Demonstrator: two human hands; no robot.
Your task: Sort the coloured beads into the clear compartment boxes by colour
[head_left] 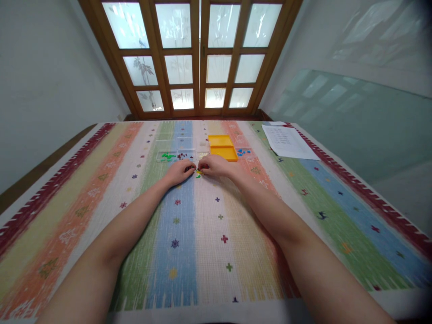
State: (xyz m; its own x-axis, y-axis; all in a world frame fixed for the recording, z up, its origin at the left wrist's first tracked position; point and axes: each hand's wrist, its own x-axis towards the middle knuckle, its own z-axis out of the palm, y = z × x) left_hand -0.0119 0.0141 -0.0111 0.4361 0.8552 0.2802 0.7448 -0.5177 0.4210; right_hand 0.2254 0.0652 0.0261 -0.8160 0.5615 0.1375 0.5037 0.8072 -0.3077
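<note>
My left hand (181, 173) and my right hand (216, 165) meet over the middle of the striped cloth, thumbs and fingertips pinched close together. Between the fingertips show tiny coloured bits, yellow and dark; their kind is too small to tell. A small green piece (198, 176) lies on the cloth just below the fingers. Right behind my hands stand clear open boxes: one with green pieces (168, 156), one with dark red pieces (184, 156), and another partly covered by my right hand. A yellow open box (222, 141) sits behind my right hand.
A clear box with blue pieces (243, 153) stands right of the yellow box. White printed paper (288, 141) lies at the back right. The striped tablecloth (178, 270) covers the table. Beyond are wooden glazed doors (200, 81), and a glass panel (354, 121) leans at the right.
</note>
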